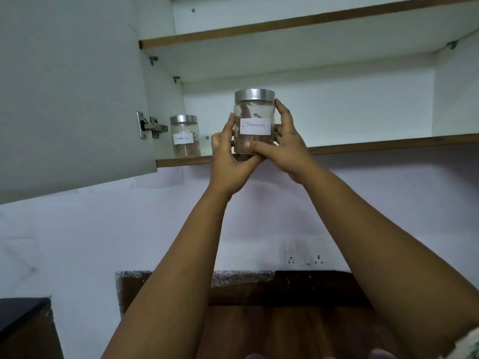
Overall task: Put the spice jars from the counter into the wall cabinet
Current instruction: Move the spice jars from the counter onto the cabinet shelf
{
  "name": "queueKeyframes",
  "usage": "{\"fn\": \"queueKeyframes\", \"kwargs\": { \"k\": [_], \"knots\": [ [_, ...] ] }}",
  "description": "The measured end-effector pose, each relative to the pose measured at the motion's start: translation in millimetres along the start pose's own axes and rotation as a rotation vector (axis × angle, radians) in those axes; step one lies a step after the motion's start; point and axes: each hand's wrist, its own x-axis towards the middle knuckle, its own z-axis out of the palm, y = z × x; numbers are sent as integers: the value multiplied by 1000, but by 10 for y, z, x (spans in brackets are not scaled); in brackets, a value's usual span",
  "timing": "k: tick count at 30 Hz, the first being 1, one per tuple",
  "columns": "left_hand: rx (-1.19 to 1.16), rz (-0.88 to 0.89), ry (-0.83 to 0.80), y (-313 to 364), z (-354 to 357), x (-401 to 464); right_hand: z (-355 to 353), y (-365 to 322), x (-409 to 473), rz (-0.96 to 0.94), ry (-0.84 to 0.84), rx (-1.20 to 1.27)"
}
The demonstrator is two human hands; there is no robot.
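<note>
A clear glass jar with a silver lid and a white label reading "Cinnamon" is held up in front of the wall cabinet's lower shelf. My left hand cups its bottom and left side. My right hand wraps its right side, thumb across the front. The jar's base sits about level with the shelf's front edge. A second lidded jar with a small label stands on the shelf at the far left, near the hinge.
The cabinet door hangs open at the left. An upper shelf spans the cabinet above. Below are a pale wall with a socket plate, a dark wooden counter and a black surface at lower left.
</note>
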Motion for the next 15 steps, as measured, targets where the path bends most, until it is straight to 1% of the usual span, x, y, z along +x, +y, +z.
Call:
{"fn": "queueKeyframes", "kwargs": {
  "k": [2,4,7,8,10,12,15],
  "knots": [
    [88,3,9,-75,0,183,-19,13,198,11,-31,-53],
    [221,19,-9,-185,0,316,-46,37,358,42,-105,-122],
    [535,63,-75,-442,-34,365,-65,119,540,89,-222,-276],
    [674,90,-46,-553,-71,325,-70,142,597,108,-240,-306],
    [886,204,107,-822,-174,239,-65,185,729,169,-269,-330],
    [932,288,221,-1023,-250,210,-24,228,867,216,-298,-368],
    [961,255,243,-1123,-277,279,118,282,1041,280,-326,-436]
  ]
}}
